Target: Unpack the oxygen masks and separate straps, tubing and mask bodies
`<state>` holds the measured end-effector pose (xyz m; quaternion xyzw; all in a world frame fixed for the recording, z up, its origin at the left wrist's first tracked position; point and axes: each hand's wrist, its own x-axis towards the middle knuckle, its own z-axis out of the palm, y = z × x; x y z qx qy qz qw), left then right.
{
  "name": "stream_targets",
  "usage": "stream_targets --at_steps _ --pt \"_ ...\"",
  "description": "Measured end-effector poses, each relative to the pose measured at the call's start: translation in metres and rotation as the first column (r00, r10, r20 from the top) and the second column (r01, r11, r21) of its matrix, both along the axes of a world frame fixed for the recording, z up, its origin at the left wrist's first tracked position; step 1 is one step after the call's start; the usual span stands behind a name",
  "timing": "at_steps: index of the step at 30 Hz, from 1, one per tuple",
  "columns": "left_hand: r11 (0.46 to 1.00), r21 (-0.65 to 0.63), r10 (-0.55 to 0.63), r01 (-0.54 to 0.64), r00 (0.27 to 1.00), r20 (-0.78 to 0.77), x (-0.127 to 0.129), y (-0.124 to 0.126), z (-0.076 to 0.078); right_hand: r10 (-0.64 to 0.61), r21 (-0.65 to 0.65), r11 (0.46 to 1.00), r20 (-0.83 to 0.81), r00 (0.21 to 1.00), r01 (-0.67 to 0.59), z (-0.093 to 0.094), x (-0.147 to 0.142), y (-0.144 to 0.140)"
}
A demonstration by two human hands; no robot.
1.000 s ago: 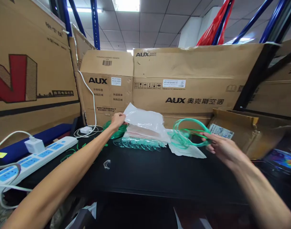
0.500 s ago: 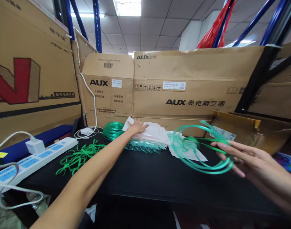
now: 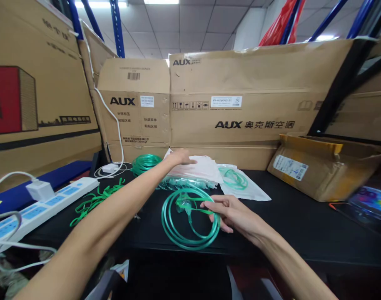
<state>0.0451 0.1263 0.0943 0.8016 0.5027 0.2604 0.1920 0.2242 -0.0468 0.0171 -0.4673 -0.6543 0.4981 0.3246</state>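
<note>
My right hand point(image 3: 223, 210) grips the edge of a green oxygen mask tubing coil point(image 3: 167, 221), held above the front of the black table. Inside the loops hang the clear green mask point(image 3: 184, 204) and its flat green strap point(image 3: 202, 211). My left hand point(image 3: 180, 157) is on the stack of white pouches point(image 3: 202, 168), its fingers bent and drawn together at the top pouch; their tips are partly hidden. Under the stack lie several clear green masks point(image 3: 187, 183). To its right, a white pouch point(image 3: 255, 189) lies flat with green tubing point(image 3: 234, 178) showing on it.
Coiled green tubing point(image 3: 145, 163) and loose green straps point(image 3: 98, 200) lie at left, beside a white power strip point(image 3: 43, 208). Large cartons point(image 3: 255, 83) wall the back. An opened cardboard box point(image 3: 315, 175) stands at right, near a phone with a lit screen point(image 3: 373, 202).
My right hand has brought the mask and coiled tubing leftward to the middle front. My left hand stays at the pouches, but its spread fingers have drawn in.
</note>
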Motion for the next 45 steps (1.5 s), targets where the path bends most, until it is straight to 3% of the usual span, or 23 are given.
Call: stream_targets --at_steps 4,8,10,13,18,23,26,30,33,36,38,42,45 --pt "0.979 0.143 -0.147 0.147 0.989 -0.013 -0.02 -0.049 0.004 -0.127 0.133 0.985 0.142 0.982 0.108 -0.011 0.006 0.007" --pt "0.935 0.221 -0.281 0.277 0.96 -0.014 -0.037 -0.119 -0.019 -0.357 0.421 0.872 0.199 0.913 0.25 -0.004 -0.005 -0.009" --pt "0.928 0.246 -0.287 0.282 0.958 -0.014 -0.044 -0.145 -0.035 -0.377 0.534 0.831 0.33 0.865 0.158 -0.002 -0.018 -0.023" --pt "0.939 0.241 -0.247 0.246 0.969 -0.025 -0.054 -0.165 -0.056 -0.344 0.572 0.819 0.552 0.76 -0.044 -0.013 -0.037 -0.035" --pt "0.959 0.162 -0.195 0.232 0.957 -0.213 -0.06 -0.167 -0.077 -0.365 0.644 0.756 0.565 0.74 -0.119 -0.04 -0.041 -0.03" --pt "0.979 0.124 -0.128 0.16 0.963 -0.237 -0.063 -0.164 -0.089 -0.401 0.668 0.736 0.557 0.727 -0.105 -0.039 -0.024 -0.031" --pt "0.981 0.126 -0.124 0.15 0.974 -0.189 -0.067 -0.163 -0.095 -0.388 0.636 0.77 0.54 0.747 -0.06 -0.029 -0.013 -0.036" --pt "0.988 0.047 -0.136 0.145 0.977 -0.162 -0.074 -0.164 -0.099 -0.311 0.511 0.856 0.379 0.872 0.083 -0.02 0.002 -0.035" --pt "0.984 0.026 -0.173 0.177 0.979 -0.111 -0.076 -0.165 -0.098 -0.29 0.469 0.873 0.278 0.916 0.134 -0.018 0.01 -0.029" --pt "0.977 -0.014 -0.213 0.214 0.976 0.053 -0.076 -0.164 -0.095 -0.276 0.45 0.878 0.203 0.939 0.161 -0.021 0.014 -0.025" --pt "0.974 -0.105 -0.174 0.2 0.962 0.211 -0.075 -0.16 -0.094 -0.259 0.427 0.888 0.151 0.954 0.173 -0.025 0.014 -0.023" --pt "0.923 -0.28 -0.147 0.265 0.913 0.381 -0.071 -0.15 -0.093 -0.227 0.401 0.899 0.086 0.97 0.174 -0.03 0.011 -0.023" --pt "0.801 -0.439 -0.206 0.408 0.875 0.438 -0.063 -0.144 -0.087 -0.216 0.395 0.904 0.098 0.971 0.161 -0.03 0.007 -0.025"
